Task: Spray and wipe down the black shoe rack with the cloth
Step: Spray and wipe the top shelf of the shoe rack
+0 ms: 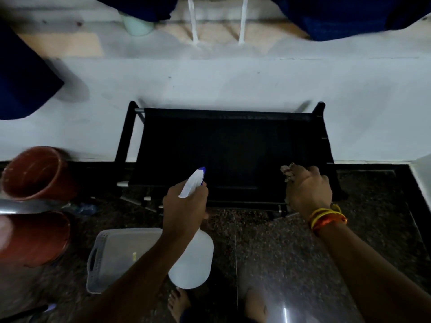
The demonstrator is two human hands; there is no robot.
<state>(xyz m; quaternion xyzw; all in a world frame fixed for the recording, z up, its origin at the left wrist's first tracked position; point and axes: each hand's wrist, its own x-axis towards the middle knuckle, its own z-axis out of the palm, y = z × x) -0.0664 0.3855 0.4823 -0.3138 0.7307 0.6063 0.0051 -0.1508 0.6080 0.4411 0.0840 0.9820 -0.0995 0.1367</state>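
A: Where's the black shoe rack (224,148)?

B: Frame centre, against the wall. Left hand (184,207) curls round the spray bottle (192,255), nozzle aimed at the shelf.

A: And the cloth (288,172)?

B: Bunched in the right hand (307,190)'s curled fingers, lower-right shelf edge. Spraying stage, I'd say; wiping mostly remains.

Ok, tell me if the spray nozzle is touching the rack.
Cannot tell. In the head view the left hand holds the spray bottle with its nozzle overlapping the rack, but from above neither contact nor a gap shows.
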